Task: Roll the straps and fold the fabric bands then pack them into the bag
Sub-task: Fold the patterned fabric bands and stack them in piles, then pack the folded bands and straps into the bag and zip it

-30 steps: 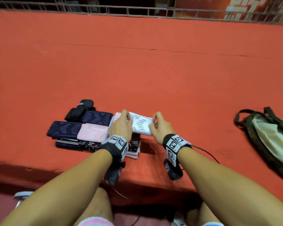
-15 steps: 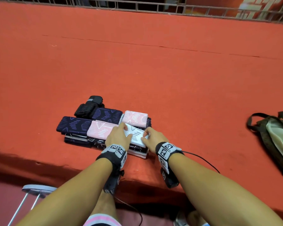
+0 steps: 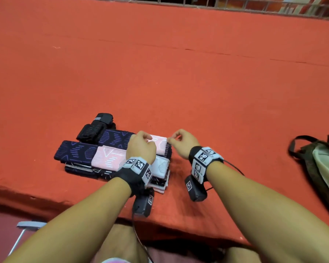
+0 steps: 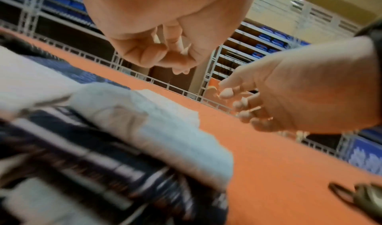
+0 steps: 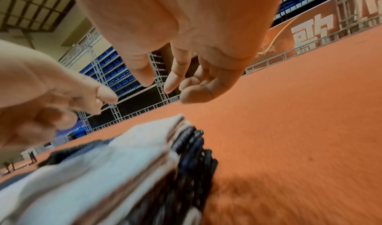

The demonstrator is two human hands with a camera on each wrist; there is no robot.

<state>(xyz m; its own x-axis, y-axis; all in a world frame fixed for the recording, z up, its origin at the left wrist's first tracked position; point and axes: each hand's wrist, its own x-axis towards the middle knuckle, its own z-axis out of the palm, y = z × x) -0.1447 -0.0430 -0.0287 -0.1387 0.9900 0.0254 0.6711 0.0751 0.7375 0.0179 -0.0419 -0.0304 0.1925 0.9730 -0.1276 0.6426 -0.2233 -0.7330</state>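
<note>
Folded bands (image 3: 110,158) lie stacked outside the bag (image 3: 319,168); both hands' loosely curled fingers (image 5: 175,81) hold nothing.

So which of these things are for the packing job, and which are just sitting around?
For the job:
- folded fabric bands, pink, white and navy, stacked
- rolled black straps
- bag, lying apart on the right
- left hand and right hand, holding nothing

Just around:
- red table cover
- metal railing
- stool
</note>
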